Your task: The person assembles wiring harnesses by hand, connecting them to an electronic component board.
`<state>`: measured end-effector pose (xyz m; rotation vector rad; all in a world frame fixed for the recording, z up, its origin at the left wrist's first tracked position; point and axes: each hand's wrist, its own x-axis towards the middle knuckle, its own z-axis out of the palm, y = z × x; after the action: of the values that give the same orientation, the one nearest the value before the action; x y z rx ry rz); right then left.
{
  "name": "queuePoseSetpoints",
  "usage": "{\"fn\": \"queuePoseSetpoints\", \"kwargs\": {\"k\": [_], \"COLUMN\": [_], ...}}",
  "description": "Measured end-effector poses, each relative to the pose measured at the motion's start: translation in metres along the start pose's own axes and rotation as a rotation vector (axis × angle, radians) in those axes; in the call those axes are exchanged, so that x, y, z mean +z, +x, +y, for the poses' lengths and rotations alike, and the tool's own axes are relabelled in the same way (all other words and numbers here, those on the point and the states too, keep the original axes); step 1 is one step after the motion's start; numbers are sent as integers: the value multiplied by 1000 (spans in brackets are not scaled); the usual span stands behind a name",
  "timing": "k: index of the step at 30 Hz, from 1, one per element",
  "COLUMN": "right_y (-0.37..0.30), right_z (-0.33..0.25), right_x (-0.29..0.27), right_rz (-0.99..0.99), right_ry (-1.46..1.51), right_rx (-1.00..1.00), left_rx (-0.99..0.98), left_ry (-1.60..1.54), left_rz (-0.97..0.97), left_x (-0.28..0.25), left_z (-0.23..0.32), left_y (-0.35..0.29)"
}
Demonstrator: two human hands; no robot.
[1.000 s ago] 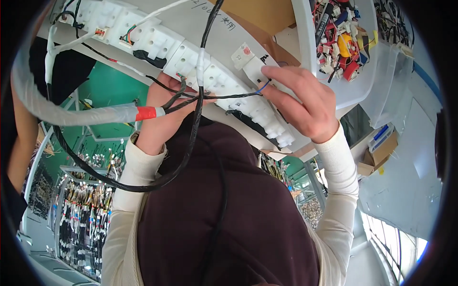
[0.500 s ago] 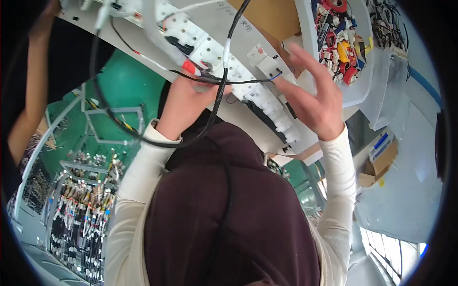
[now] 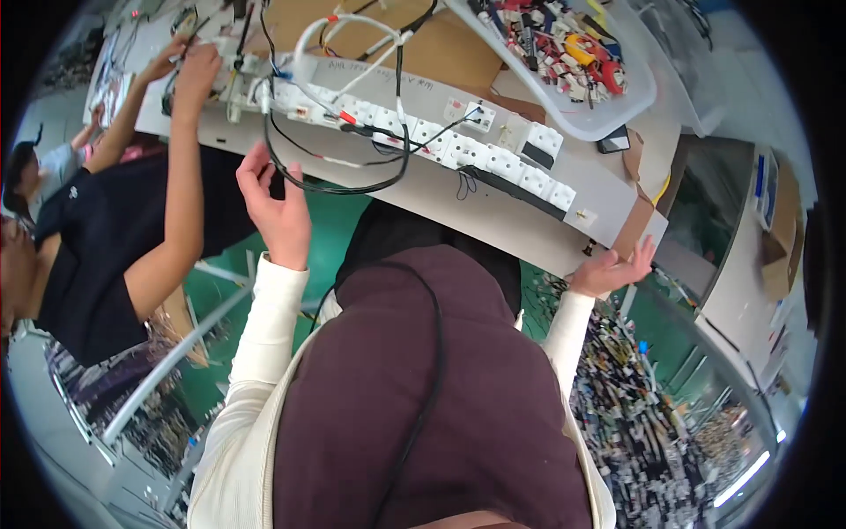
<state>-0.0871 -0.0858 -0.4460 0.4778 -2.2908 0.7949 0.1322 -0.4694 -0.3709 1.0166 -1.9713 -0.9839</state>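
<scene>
My left hand [image 3: 278,212] is raised at the front edge of the table [image 3: 493,227], its fingers curved and apart with nothing in them. Close to its fingertips hangs a looped wire harness [image 3: 339,190], black with white sections and red marks. The harness lies across a row of white connector blocks [image 3: 465,152] fixed along the board, its lower loop drooping over the table's front. Out at the table's right corner, my right hand [image 3: 614,269] is turned palm up, fingers spread and holding nothing. One thin lead runs to a separate white block [image 3: 479,117] behind the row.
A clear plastic bin [image 3: 608,130] of mixed connectors stands at the back right, a small dark device [image 3: 613,139] beside it. On the left a co-worker's hands [image 3: 198,70] handle wires at the same table. Wire bundles [image 3: 626,406] hang below right.
Both hands have come away from the harness; the left moved left, the right moved down to the table's corner. The view has shifted, showing more of the table and the co-worker.
</scene>
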Motion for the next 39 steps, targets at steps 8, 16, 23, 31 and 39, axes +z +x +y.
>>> {"fn": "queuePoseSetpoints", "kwargs": {"k": [8, 16, 23, 31, 39], "right_y": [65, 83, 50, 87, 160], "right_z": [-256, -287, -209, -285, -322], "right_x": [79, -47, -32, 148, 20], "right_rz": [-705, -1229, -823, -832, -961], "right_ry": [73, 596, 637, -181, 1312], "right_rx": [-401, 34, 513, 108, 197], "left_rx": [153, 149, 239, 946, 478], "left_ry": [-114, -187, 384, -750, 653], "left_rz": [-207, -1251, -1357, -1632, -413], "left_x": [43, -156, -186, -176, -9], "left_z": [-13, 42, 47, 72, -14], "left_y": [94, 84, 53, 10, 113]}}
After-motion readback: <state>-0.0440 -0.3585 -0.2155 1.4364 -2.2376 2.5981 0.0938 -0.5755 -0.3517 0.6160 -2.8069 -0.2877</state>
